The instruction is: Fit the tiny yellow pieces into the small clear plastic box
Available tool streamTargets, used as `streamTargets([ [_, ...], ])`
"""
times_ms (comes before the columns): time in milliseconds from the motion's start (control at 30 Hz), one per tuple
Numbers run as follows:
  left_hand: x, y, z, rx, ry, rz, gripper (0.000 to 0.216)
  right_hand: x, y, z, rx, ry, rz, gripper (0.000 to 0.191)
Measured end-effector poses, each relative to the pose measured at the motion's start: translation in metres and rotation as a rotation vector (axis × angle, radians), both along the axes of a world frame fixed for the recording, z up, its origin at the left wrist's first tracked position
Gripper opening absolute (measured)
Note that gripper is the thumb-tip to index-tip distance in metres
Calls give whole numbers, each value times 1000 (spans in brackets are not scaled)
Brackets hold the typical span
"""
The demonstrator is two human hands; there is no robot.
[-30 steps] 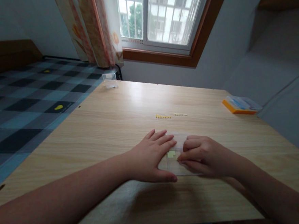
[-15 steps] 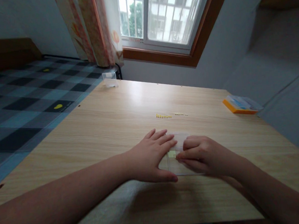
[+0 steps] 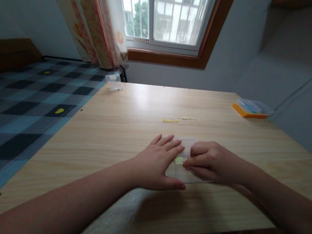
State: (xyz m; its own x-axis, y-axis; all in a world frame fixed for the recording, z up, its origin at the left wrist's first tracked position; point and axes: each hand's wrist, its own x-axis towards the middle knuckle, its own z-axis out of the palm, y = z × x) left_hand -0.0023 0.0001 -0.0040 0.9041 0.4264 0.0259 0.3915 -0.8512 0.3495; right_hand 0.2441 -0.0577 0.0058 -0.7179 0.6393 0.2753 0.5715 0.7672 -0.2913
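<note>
A flat, clear plastic piece (image 3: 193, 178), perhaps a case or board, lies on the table under both hands. My left hand (image 3: 163, 163) rests flat on its left side with the fingers spread. On the plastic between the hands shows a small pale yellow-green square (image 3: 179, 160). My right hand (image 3: 212, 161) is closed in a pinch, thumb and index fingertip at the square's right edge. Whatever those fingertips hold is too small or hidden to make out. Beyond the hands stand a row of tiny yellow pieces (image 3: 170, 121) and a row of tiny pale pieces (image 3: 188, 118).
The wooden table (image 3: 98, 135) has a clear plastic box (image 3: 113, 83) at its far left corner. An orange case with a clear lid (image 3: 251, 108) lies at the right edge. A bed with a checked cover (image 3: 37, 104) adjoins the left side; a window is behind.
Both hands stay almost in place. The right fingertips have shifted very slightly at the square's edge, and the view has tilted a little.
</note>
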Motion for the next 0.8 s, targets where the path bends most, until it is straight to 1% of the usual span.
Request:
streamTargets([
  [333,0,-1,1,8,-22,-6,100,2,1,1,-9,28,-1,21],
  [600,-1,0,1,20,8,3,101,0,2,1,1,11,10,25],
  [800,0,-1,1,9,-3,3,100,1,3,-1,1,20,18,25],
])
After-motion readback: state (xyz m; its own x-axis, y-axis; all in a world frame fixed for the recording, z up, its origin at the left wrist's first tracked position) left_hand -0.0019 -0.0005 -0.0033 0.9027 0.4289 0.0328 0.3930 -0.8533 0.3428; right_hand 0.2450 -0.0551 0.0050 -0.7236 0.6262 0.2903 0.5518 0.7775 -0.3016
